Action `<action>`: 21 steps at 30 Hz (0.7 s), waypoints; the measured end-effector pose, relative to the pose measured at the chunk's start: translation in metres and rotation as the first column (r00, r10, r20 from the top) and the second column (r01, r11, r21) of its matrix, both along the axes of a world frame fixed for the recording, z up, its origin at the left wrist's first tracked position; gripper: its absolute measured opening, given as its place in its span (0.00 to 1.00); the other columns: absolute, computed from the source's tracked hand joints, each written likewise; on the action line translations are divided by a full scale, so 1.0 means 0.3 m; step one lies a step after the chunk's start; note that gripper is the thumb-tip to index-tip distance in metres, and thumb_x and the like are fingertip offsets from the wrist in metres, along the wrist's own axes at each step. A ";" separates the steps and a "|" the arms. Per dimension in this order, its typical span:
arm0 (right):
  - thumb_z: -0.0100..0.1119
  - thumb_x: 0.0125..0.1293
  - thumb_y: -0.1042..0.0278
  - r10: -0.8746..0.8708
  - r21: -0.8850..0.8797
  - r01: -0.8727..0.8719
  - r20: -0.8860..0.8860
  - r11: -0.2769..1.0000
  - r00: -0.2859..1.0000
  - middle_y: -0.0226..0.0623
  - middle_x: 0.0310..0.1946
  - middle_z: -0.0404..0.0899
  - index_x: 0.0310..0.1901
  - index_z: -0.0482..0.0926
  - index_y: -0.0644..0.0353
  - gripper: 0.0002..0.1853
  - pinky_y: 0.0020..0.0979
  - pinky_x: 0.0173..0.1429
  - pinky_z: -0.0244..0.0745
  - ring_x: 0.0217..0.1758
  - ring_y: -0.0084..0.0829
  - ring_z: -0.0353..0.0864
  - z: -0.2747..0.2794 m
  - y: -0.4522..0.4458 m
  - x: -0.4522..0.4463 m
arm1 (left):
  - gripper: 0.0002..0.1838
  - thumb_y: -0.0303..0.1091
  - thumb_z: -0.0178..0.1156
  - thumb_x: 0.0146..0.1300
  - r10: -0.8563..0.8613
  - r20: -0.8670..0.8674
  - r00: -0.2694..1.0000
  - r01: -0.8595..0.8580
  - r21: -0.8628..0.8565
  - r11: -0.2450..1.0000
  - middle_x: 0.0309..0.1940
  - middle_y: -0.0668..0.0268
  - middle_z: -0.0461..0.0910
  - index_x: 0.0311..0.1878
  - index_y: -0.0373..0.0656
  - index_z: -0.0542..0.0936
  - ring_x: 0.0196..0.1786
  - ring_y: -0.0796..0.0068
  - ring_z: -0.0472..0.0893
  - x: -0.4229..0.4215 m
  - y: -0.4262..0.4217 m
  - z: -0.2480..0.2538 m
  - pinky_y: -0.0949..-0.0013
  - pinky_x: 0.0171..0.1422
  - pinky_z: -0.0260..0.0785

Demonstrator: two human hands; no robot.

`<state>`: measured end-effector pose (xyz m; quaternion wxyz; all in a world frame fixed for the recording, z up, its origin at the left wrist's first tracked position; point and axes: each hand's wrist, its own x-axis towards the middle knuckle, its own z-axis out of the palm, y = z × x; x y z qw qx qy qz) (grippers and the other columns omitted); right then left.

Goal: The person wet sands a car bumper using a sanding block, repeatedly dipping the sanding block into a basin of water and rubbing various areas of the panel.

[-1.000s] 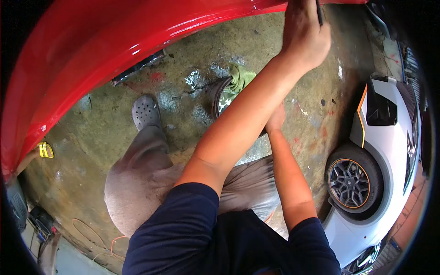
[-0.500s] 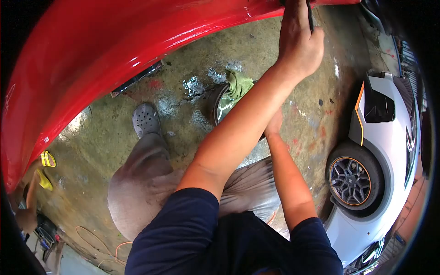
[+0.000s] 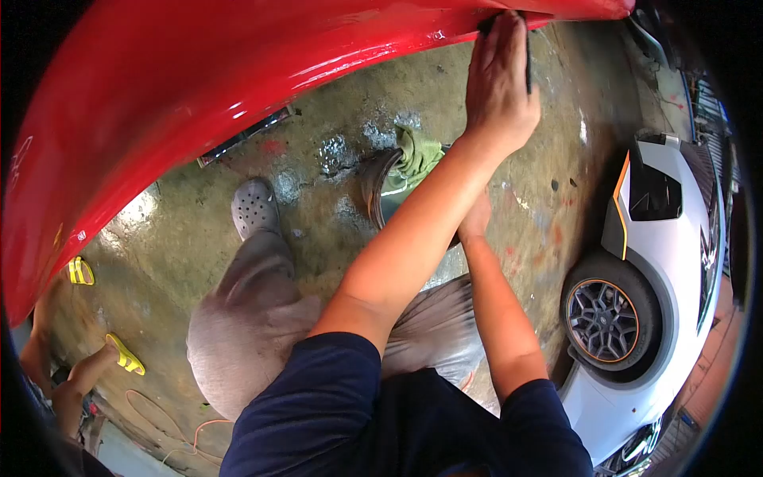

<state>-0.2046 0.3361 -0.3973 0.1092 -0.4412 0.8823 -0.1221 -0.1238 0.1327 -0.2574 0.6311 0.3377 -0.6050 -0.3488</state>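
My left hand (image 3: 501, 91) reaches up to the lower edge of a glossy red car body panel (image 3: 238, 71). It holds a thin dark flat pad (image 3: 529, 67) against the panel, fingers stretched along it; the pad's far side is hidden. Below my left forearm stands a dark bucket (image 3: 372, 187) with liquid in it. A wet green cloth (image 3: 417, 155) hangs over its far rim. My right hand (image 3: 478, 216) is at the bucket's right side, its fingers hidden behind my left forearm.
A grey clog (image 3: 255, 208) is on my foot on the wet, stained concrete floor (image 3: 334, 262). A silver car (image 3: 671, 302) stands at the right. Another person's leg with a yellow sandal (image 3: 125, 354) shows at lower left, near an orange cord (image 3: 159, 409).
My left hand has moved down and slightly left in view with the dark pad. At lower left the other person's sandalled foot has shifted. My right hand stays by the bucket.
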 end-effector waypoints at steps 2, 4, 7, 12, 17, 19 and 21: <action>0.66 0.65 0.50 -0.014 0.010 0.014 0.004 1.000 1.000 0.56 0.59 0.79 0.63 0.71 0.62 0.32 0.53 0.59 0.79 0.58 0.60 0.82 -0.001 0.020 0.001 | 0.45 0.27 0.60 0.58 0.046 -0.003 0.999 -0.045 0.037 0.998 0.80 0.37 0.54 0.79 0.25 0.54 0.83 0.40 0.54 -0.050 0.017 0.003 0.46 0.88 0.41; 0.66 0.65 0.49 -0.039 0.073 0.036 0.041 0.997 0.998 0.55 0.59 0.79 0.63 0.71 0.61 0.32 0.53 0.58 0.79 0.57 0.60 0.83 -0.019 0.034 -0.026 | 0.45 0.26 0.59 0.60 0.042 -0.044 0.998 -0.040 0.045 0.998 0.80 0.38 0.54 0.79 0.26 0.53 0.83 0.40 0.53 -0.055 0.019 0.048 0.47 0.88 0.41; 0.67 0.65 0.48 0.094 0.086 -0.087 -0.092 0.993 0.991 0.55 0.59 0.79 0.62 0.71 0.61 0.32 0.54 0.57 0.80 0.56 0.60 0.83 -0.032 0.032 -0.027 | 0.43 0.22 0.57 0.64 -0.020 -0.147 0.989 0.024 0.027 0.999 0.80 0.37 0.54 0.81 0.30 0.50 0.83 0.38 0.53 -0.055 0.005 0.113 0.49 0.88 0.43; 0.67 0.64 0.48 -0.058 0.079 0.054 0.042 0.995 0.997 0.55 0.60 0.79 0.65 0.71 0.62 0.34 0.54 0.58 0.80 0.56 0.60 0.83 0.022 0.009 0.006 | 0.44 0.21 0.59 0.63 0.031 0.109 0.994 -0.040 0.075 0.996 0.82 0.42 0.52 0.82 0.31 0.51 0.84 0.43 0.52 -0.010 0.020 0.000 0.49 0.89 0.42; 0.65 0.65 0.47 0.136 -0.054 -0.139 -0.050 0.989 0.989 0.55 0.60 0.79 0.66 0.68 0.60 0.35 0.55 0.57 0.79 0.56 0.61 0.82 -0.075 0.058 -0.062 | 0.45 0.21 0.58 0.62 -0.006 -0.070 0.998 0.007 0.024 1.000 0.81 0.39 0.52 0.81 0.29 0.50 0.84 0.39 0.50 -0.032 0.002 0.106 0.48 0.89 0.41; 0.65 0.66 0.47 0.289 -0.054 -0.308 -0.230 0.950 0.929 0.55 0.60 0.79 0.66 0.68 0.60 0.34 0.55 0.58 0.79 0.57 0.62 0.82 -0.052 0.031 -0.052 | 0.45 0.21 0.58 0.62 -0.024 -0.075 0.997 0.026 0.022 0.999 0.81 0.38 0.52 0.81 0.29 0.49 0.84 0.39 0.50 -0.024 0.013 0.122 0.48 0.89 0.41; 0.65 0.66 0.48 0.141 0.017 -0.140 -0.086 0.990 0.986 0.56 0.60 0.79 0.66 0.69 0.61 0.34 0.54 0.59 0.79 0.58 0.62 0.82 0.001 0.009 -0.015 | 0.45 0.21 0.58 0.63 0.019 0.042 0.999 -0.022 0.068 0.997 0.82 0.40 0.51 0.82 0.29 0.49 0.85 0.41 0.50 -0.037 0.019 0.041 0.49 0.89 0.40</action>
